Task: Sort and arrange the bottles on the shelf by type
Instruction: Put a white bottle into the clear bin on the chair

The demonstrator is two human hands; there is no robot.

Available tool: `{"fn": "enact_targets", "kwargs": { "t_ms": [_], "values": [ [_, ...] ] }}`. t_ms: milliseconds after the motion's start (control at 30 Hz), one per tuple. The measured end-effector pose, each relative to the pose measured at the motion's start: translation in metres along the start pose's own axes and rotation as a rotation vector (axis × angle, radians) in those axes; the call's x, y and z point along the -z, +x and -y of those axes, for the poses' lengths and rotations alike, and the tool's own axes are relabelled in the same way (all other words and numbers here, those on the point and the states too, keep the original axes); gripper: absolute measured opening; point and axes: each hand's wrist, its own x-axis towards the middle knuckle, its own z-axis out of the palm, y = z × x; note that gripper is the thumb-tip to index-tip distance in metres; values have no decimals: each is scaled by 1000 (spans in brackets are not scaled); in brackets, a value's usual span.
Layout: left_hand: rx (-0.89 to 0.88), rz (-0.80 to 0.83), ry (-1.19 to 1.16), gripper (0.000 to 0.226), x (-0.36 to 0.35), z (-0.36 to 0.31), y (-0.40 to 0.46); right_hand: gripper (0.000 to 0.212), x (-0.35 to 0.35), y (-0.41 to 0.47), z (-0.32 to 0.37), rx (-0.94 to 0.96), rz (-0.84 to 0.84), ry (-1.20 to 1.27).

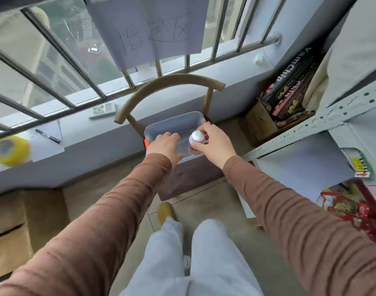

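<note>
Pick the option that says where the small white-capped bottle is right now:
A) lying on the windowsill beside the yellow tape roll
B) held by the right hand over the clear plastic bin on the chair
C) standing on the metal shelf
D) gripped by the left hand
B: the right hand grips the bottle above the clear plastic bin, while the left hand rests on the bin's near edge.

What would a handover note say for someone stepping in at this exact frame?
Right hand: fingers curled round a small white-capped bottle, held upright inside the clear plastic bin.
Left hand: fingers relaxed, reaching into the bin's left side, holding nothing visible.
The bin sits on the chair by the window.
Done: one bottle is at the bin; no other bottle shows in it.
Left: release it, then fetch and group the remaining bottles from the shelf.
</note>
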Motion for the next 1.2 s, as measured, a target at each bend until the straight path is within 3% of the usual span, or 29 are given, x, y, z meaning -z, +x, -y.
{"fn": "enact_targets", "kwargs": {
  "t_ms": [600,1067,1200],
  "values": [
    [50,148,62,46,-115,71,164,30,-131,161,-94,-152,105,-281],
    [32,90,66,48,-166,79,199,32,-177,192,-134,-119,64,-381],
    [23,86,80,48,-159,74,191,47,-166,183,-130,-153,100,-314]
  ]
}}
